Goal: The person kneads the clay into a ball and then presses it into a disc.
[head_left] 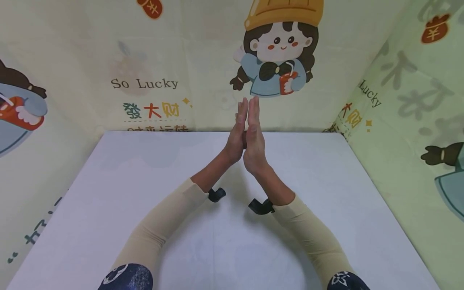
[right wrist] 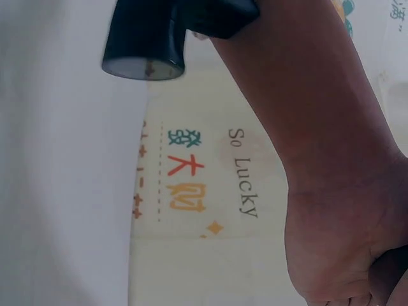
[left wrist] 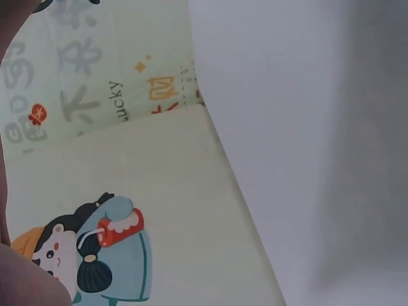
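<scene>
Both hands are raised above the white table [head_left: 214, 241], palm to palm with fingers straight and pointing up and away. The left hand [head_left: 237, 133] and the right hand [head_left: 255, 139] press a small dark brown thing [head_left: 245, 139] between their palms. Most of it is hidden, and its kind cannot be told. In the right wrist view, the heel of the left hand [right wrist: 338, 236] shows beside the dark thing [right wrist: 389, 274]. Only blurred parts of a hand [left wrist: 29, 280] enter the left edge of the left wrist view.
A black wrist mount [head_left: 216, 195] sits on the left wrist, another black mount [head_left: 262, 206] on the right. Behind the table stands a pale printed backdrop [head_left: 210, 52] with a cartoon figure [head_left: 279, 68]; a similar printed sheet [head_left: 409, 133] covers the right side.
</scene>
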### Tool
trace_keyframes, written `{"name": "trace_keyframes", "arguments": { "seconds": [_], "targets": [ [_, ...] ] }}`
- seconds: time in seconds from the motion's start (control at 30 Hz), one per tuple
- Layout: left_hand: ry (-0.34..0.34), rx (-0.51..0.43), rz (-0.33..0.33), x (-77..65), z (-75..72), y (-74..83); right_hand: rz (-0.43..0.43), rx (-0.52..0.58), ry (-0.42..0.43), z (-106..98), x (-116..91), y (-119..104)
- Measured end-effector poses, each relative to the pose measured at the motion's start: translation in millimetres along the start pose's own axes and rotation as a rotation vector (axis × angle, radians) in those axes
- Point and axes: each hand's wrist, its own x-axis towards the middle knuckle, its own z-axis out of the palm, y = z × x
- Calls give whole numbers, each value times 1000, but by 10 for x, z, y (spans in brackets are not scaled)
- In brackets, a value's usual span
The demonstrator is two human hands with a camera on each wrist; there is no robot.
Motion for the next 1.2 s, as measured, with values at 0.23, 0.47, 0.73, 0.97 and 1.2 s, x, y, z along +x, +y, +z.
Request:
{"name": "trace_keyframes", "arguments": {
  "seconds": [0.23, 0.47, 0.73, 0.97, 1.2],
  "targets": [
    [-23, 13, 46, -95, 70, -32, 1, 14, 28, -39, 34, 8],
    [-35, 24, 5, -190, 122, 7, 13, 39, 57, -91, 68, 27],
    [-59, 9, 28, -269, 179, 116, 53, 118, 68, -160, 139, 32],
    [-41, 53, 84, -297, 209, 197, 69, 224, 26, -176, 161, 66],
    [-16, 70, 110, -300, 216, 260, 91, 346, -18, -181, 135, 97]
  ]
}}
